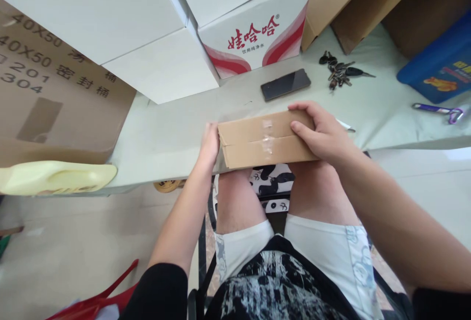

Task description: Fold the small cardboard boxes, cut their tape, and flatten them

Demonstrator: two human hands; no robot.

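Between my two hands is a small brown cardboard box [245, 149], its upper face crossed by a seam with clear tape near the middle. My left hand [210, 139] grips the box's left end, slightly blurred, with its fingertips partly hidden behind the edge. On the right end, my right hand [318, 131] is wrapped round the box, thumb on the upper face and fingers over the far edge. The box is at the table's front edge, above my knees. Beyond it lies a dark smartphone [286, 85]. A white pointed object [345, 125] shows partly behind my right hand.
A bunch of keys [338, 70] and a purple-handled tool [437, 109] lie on the right of the pale tablecloth [165, 131]. White boxes [165, 72], a red-and-white carton [253, 40] and a large carton [73, 109] line the back and left. A blue container [437, 72] stands far right.
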